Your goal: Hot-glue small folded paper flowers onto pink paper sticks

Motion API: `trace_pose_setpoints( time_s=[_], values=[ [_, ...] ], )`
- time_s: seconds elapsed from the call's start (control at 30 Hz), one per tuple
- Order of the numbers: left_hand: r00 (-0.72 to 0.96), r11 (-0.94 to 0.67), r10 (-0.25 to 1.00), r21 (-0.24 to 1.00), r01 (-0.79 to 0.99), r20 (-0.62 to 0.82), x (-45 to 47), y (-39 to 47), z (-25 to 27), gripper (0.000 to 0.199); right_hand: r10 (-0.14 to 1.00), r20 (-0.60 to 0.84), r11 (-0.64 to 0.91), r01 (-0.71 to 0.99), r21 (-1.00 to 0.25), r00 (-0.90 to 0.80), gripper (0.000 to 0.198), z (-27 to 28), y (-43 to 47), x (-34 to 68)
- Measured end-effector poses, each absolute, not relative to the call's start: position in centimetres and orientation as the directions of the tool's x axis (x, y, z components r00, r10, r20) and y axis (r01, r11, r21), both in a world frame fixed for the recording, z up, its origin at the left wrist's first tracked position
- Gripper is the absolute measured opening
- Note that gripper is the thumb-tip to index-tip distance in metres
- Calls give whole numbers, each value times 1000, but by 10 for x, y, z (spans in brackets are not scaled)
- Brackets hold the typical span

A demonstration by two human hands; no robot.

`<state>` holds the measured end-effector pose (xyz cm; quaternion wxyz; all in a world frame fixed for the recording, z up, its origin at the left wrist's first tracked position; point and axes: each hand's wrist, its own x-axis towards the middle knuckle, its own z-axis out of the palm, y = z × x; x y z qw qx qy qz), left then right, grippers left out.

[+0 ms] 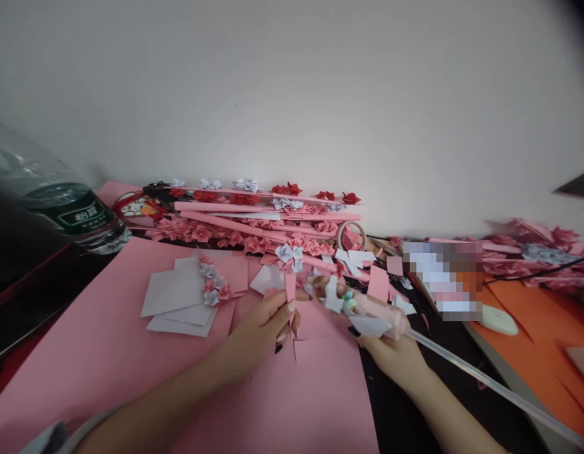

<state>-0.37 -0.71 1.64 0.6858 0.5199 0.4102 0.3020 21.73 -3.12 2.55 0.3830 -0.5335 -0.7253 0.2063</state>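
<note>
Works over a broad pink sheet (pixel 292 410), with a long clear stick (pixel 490 381) extending back from an apparent glue gun (pixel 370 307) gripped in the right hand (pixel 391 350). Pinches upright in the left hand (pixel 269 318) a narrow pink paper strip (pixel 291 285), just below a white paper flower (pixel 289 255), possibly joined. Risks, perhaps, burnt fingers (pixel 277 308) through any slip of the glue gun so near.

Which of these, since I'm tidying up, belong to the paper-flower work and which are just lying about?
In the job:
- pink paper strip, in the left hand
- apparently a decorated glue gun, in the right hand
- white and pink paper flowers

Probably just lying about:
- water bottle
- computer mouse
- orange paper
</note>
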Motion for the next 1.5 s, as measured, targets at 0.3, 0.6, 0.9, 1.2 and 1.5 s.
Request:
trace_pose_setpoints(
  time_s=[0.3, 0.6, 0.9, 1.2, 1.5],
  values=[
    [545, 193, 797, 965, 178, -260, -3, -8, 24, 32, 908, 317, 420, 594, -687, -275, 19, 21, -31, 212],
    [547, 171, 791, 958, 231, -273, -3, -9, 22, 33, 914, 303, 405, 596, -694, -269, 19, 22, -31, 210],
    [543, 176, 793, 957, 231, -277, -3, -9, 22, 34, 909, 307, 417, 601, -682, -283, 22, 24, -31, 209],
    [546, 206, 794, 964, 169, -266, -4, -9, 21, 34, 908, 314, 418, 618, -665, -277, 21, 22, -31, 211],
    [541, 187, 799, 964, 189, -261, -3, -9, 21, 34, 914, 300, 405, 607, -684, -272, 21, 26, -30, 208]
  ],
)
